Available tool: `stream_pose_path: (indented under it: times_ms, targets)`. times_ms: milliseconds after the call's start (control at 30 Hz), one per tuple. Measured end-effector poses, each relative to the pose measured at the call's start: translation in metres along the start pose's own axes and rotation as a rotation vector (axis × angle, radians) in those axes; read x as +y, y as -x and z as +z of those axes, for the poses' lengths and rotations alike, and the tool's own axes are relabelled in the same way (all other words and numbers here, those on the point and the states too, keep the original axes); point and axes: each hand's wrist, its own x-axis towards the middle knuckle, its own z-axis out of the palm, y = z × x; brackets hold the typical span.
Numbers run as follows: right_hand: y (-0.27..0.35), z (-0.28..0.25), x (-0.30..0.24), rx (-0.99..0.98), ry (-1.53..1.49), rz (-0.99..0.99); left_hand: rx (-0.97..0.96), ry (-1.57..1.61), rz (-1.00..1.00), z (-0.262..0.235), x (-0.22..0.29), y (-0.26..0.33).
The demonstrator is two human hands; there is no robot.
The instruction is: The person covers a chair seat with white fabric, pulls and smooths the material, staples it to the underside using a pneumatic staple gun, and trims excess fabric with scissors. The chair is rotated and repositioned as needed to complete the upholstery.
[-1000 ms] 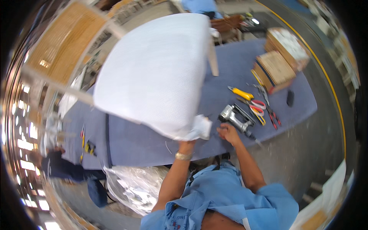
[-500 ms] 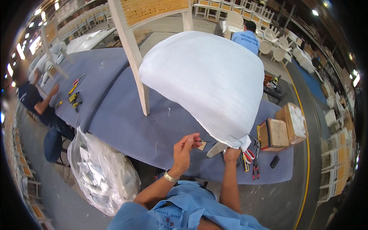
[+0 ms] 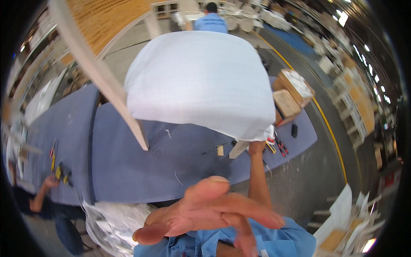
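Note:
A pale wooden chair (image 3: 96, 70) with a woven cane back stands on the padded table, turned to the left. White fabric (image 3: 201, 81) covers its seat, and the edge hangs loosely along the near side. My right hand (image 3: 257, 147) is closed at the near right corner of this fabric, beside the front leg (image 3: 238, 149); its fingertips are hidden. Close to the camera, my left hand (image 3: 201, 210) is raised in front of my blue shirt, fingers spread, nothing in it. Pliers (image 3: 281, 147) and a yellow cutter (image 3: 270, 147) lie beyond my right hand.
A wooden box (image 3: 286, 105) and a carton (image 3: 295, 85) stand at the table's right end, near a black object (image 3: 294, 130). A clear plastic bag (image 3: 115, 218) is at the near left. One co-worker's hand (image 3: 51, 182) touches yellow tools; another person (image 3: 211, 21) is beyond the chair.
My left hand has come up from the table toward the camera and its fingers have spread. My right hand stays at the fabric corner. The whole view has shifted.

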Motion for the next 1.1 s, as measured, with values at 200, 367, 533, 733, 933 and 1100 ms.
stream_pose_path:
  times_ms: [200, 367, 533, 733, 933, 1100]
  targets:
    - [0.0, 0.017, -0.013, 0.02, -0.411, 0.097, -0.046, -0.025, -0.19, 0.006, 0.042, -0.007]
    - [0.031, 0.075, -0.065, 0.03, -0.064, 0.111, 0.034, -0.099, -0.097, 0.014, 0.046, 0.003]
    - [0.002, 0.01, 0.001, -0.065, 0.946, -0.29, 0.096, -0.21, 0.022, 0.022, 0.049, 0.005]
    - [0.016, 0.04, -0.021, -0.014, 0.728, -0.328, 0.139, -0.399, 0.098, 0.032, 0.061, 0.007]
    - [0.029, 0.058, -0.051, -0.024, 0.561, -0.184, 0.175, -0.479, 0.112, 0.031, 0.061, 0.007]
    - [0.023, 0.042, -0.034, -0.009, 0.212, -0.068, 0.2, -0.518, 0.163, 0.027, 0.056, -0.003]
